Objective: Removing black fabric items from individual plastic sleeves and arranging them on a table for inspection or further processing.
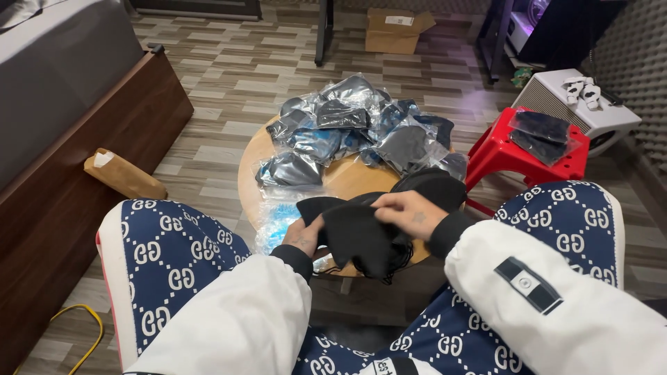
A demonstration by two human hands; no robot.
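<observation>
Head view is showing both hands working a black soft fabric piece (pixel 358 232) over the near edge of a round light wooden table (pixel 347 177). Left hand (pixel 303 238) is pinching its lower left edge; right hand (pixel 410 212) is gripping its top, fingers curled. Clear plastic bags of dark fabric items (pixel 347 128) are lying heaped farther back on the table, beside a red plastic stool (pixel 497 153).

Home room, bed frame (pixel 104 132) at left, wood-pattern floor (pixel 229 76) — cardboard box (pixel 396 29), red plastic stool (pixel 517 156)
</observation>
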